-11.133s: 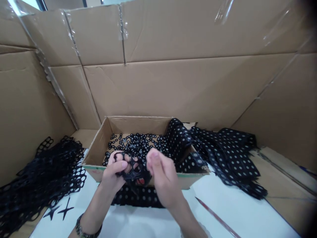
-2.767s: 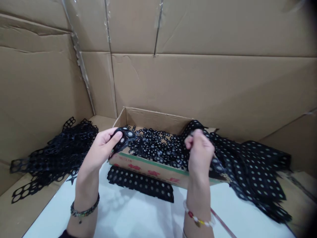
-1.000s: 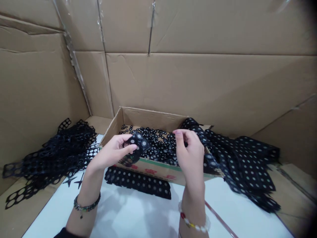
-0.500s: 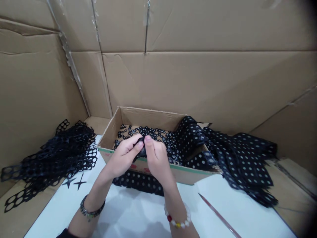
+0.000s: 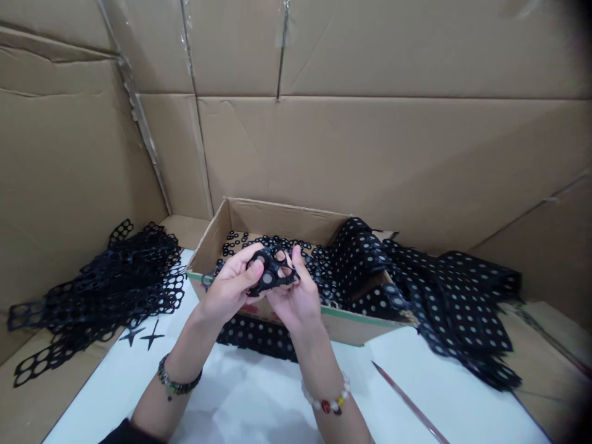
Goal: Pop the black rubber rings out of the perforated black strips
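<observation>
A small piece of black rubber sheet with round holes and discs is held up over the near wall of a cardboard box. My left hand pinches its left side, thumb on top. At its right end, my right hand grips from below with the thumb raised along the edge. Skin shows through open holes at that end. Inside the box lie many small black rings. Below my hands, a black dotted sheet lies on the white table against the box's front.
Punched-out black lattice sheets are heaped on the left, with two star-shaped scraps nearby. Dotted black sheets drape over the box's right side. A pointed, reddish-brown slender tool lies at front right. Cardboard walls stand behind and beside.
The rubber piece, bunched between both thumbs before, is now spread flatter with its holes showing. My right hand has turned and its thumb has moved to the right. The view has shifted slightly.
</observation>
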`<action>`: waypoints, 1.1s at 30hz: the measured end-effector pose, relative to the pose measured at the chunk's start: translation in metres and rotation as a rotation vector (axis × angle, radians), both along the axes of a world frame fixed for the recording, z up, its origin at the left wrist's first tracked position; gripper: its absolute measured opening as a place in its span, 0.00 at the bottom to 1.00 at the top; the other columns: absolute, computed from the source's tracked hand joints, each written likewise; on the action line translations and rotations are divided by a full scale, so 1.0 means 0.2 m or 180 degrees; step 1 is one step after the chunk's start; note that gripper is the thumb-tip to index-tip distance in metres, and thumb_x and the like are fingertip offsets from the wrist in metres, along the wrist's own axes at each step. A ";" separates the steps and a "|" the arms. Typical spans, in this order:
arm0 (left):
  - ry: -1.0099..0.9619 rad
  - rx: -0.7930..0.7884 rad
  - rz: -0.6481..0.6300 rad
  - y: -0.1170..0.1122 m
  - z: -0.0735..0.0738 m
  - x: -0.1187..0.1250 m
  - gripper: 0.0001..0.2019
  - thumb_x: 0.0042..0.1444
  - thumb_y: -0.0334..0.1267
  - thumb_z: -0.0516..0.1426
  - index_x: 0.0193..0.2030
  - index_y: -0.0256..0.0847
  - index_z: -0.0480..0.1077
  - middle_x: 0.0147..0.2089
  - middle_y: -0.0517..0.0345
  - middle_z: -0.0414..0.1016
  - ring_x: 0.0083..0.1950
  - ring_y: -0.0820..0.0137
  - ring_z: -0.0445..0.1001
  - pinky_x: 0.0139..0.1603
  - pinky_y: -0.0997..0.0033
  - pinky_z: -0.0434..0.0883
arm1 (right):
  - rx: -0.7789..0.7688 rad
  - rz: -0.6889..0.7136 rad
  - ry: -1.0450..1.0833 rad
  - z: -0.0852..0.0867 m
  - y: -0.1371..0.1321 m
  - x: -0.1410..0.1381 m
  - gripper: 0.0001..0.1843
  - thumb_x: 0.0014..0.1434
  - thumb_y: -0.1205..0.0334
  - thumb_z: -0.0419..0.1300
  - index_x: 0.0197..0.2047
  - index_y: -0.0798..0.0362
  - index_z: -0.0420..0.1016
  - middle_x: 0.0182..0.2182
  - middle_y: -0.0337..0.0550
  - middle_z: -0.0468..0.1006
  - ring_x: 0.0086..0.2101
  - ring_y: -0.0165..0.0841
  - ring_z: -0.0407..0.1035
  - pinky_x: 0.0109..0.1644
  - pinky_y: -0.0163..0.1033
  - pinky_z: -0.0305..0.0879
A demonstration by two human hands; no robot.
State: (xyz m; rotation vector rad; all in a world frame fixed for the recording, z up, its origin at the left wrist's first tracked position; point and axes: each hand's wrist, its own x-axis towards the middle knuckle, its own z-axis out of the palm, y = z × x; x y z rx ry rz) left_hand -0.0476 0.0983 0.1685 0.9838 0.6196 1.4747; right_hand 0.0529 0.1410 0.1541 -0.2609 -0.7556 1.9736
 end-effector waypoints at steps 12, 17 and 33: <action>0.2083 0.0047 0.0289 0.03 0.03 -0.15 0.11 0.56 0.37 0.52 0.45 0.36 0.65 0.34 0.58 0.66 0.35 0.74 0.65 0.34 0.77 0.67 | 0.2168 -0.2351 -0.4974 -0.07 0.18 0.22 0.17 0.57 0.49 0.51 0.32 0.55 0.68 0.31 0.47 0.71 0.36 0.40 0.62 0.44 0.49 0.53; 0.2387 0.0246 0.0184 0.03 0.02 -0.12 0.09 0.57 0.35 0.50 0.41 0.36 0.68 0.35 0.57 0.70 0.37 0.73 0.67 0.39 0.75 0.65 | 0.2188 -0.2703 -0.6359 -0.06 0.15 0.28 0.34 0.58 0.47 0.48 0.59 0.65 0.53 0.53 0.63 0.60 0.54 0.50 0.49 0.50 0.60 0.48; 0.2492 -0.0034 0.0268 0.03 0.01 -0.09 0.12 0.56 0.40 0.53 0.32 0.33 0.71 0.32 0.54 0.76 0.32 0.73 0.71 0.35 0.76 0.68 | 0.3096 -0.2491 -0.4520 0.04 0.01 0.25 0.16 0.63 0.54 0.41 0.45 0.52 0.63 0.44 0.48 0.67 0.46 0.35 0.61 0.49 0.44 0.56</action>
